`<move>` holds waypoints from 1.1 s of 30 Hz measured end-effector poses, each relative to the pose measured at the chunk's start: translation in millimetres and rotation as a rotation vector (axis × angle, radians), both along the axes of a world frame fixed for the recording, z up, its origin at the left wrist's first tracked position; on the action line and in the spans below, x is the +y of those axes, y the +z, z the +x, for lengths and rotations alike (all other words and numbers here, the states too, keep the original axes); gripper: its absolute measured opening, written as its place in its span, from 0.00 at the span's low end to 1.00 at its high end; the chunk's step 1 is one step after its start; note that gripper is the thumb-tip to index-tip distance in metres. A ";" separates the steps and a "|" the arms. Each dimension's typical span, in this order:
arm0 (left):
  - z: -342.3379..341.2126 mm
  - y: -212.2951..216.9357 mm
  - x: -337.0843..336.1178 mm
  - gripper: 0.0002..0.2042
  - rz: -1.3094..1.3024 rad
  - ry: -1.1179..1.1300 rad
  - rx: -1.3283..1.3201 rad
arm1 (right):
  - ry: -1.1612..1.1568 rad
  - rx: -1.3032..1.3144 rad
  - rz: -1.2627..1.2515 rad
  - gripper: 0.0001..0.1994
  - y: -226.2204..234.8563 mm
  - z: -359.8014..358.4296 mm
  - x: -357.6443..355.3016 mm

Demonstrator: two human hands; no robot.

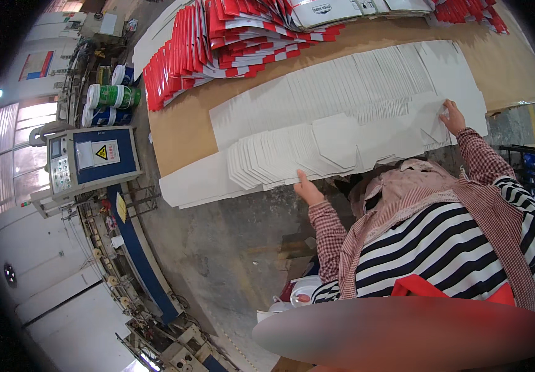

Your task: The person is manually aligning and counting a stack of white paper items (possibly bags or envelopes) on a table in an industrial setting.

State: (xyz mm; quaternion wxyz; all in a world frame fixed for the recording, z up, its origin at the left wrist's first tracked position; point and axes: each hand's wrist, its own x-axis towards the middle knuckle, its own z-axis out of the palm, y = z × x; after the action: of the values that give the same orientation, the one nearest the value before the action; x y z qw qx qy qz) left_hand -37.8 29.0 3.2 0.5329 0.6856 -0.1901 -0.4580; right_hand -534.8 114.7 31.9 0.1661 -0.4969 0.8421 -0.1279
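Flat white cardboard blanks [273, 158] lie overlapped in a fanned row along the near edge of the table, with angled flaps showing. My left hand [308, 190] is at their near edge, thumb and forefinger closed on the rim of a blank. Toward the right end, my right hand [453, 118] pinches the edge of a white blank [425, 121]. Behind them a second, long row of white blanks [360, 77] is spread in narrow overlaps. How many sheets are between my fingers is hidden.
Red and white folded cartons [236, 43] are heaped at the far side, beside white printed cartons [354, 9]. Brown board [187, 139] covers the table. A blue and white machine cabinet [97, 158] and paint-type buckets [113, 96] stand on the left.
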 end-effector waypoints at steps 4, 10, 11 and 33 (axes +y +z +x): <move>-30.9 32.0 18.6 0.22 -0.050 -0.202 -0.463 | -0.048 0.002 -0.023 0.23 -3.0 -5.7 12.9; -8.6 13.6 4.9 0.24 0.044 -0.037 0.088 | -0.024 0.029 0.010 0.23 1.4 -10.6 9.9; -12.0 13.8 1.0 0.23 0.120 0.025 0.130 | -0.026 0.031 0.011 0.23 1.7 -10.1 10.0; 2.7 14.1 -10.4 0.26 0.204 0.089 0.378 | 0.082 0.279 -0.012 0.31 -39.7 -61.8 -0.7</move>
State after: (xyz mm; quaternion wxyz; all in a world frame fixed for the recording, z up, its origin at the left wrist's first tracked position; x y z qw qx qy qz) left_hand -35.1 18.6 17.3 0.5066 0.6454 -0.0091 -0.5715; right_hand -596.5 114.0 -7.8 0.0493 -0.5450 0.8351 -0.0558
